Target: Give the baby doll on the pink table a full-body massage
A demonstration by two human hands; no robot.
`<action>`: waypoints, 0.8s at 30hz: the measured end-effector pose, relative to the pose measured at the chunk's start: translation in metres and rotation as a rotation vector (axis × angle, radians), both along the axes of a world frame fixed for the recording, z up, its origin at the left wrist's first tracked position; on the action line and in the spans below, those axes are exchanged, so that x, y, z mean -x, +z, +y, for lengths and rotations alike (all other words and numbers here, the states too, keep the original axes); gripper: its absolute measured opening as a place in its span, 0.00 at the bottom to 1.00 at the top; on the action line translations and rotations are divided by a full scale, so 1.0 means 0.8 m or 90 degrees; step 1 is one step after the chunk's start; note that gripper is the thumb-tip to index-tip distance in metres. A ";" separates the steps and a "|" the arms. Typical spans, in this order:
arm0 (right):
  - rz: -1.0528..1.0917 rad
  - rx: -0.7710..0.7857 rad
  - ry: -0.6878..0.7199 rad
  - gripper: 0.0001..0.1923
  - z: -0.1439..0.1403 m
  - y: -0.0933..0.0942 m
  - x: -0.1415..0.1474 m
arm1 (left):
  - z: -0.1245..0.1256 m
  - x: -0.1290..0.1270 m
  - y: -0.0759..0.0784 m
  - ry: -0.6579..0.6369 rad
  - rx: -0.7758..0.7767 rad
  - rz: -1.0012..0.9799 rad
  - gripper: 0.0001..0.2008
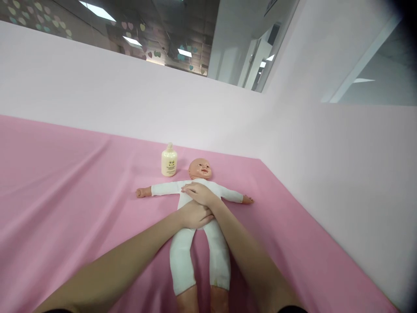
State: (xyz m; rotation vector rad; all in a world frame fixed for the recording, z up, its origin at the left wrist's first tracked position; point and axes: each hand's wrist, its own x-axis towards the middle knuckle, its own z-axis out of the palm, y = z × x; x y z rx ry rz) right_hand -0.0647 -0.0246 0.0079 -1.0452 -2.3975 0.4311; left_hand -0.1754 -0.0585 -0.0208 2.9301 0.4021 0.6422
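Lying face up on the pink cloth (65, 174), arms flung wide: a doll (198, 204) in a soft white suit. Resting flat on its chest, fingers together, the right hand (199, 193); pressing palm-down on the belly just below, the left hand (194, 216), likely steadying the limp body. Standing upright near the hard smooth head, a rounded cream bottle (169, 161).
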 end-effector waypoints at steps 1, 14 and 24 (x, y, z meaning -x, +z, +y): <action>0.016 0.000 -0.004 0.16 0.003 -0.002 -0.003 | 0.000 -0.001 0.003 -0.007 0.003 0.013 0.16; 0.028 -0.042 -0.206 0.22 -0.007 -0.042 -0.050 | 0.007 0.002 0.000 0.112 0.111 -0.161 0.18; -0.103 -0.068 -0.270 0.26 -0.082 -0.049 -0.016 | 0.007 0.003 0.022 0.068 0.001 -0.156 0.18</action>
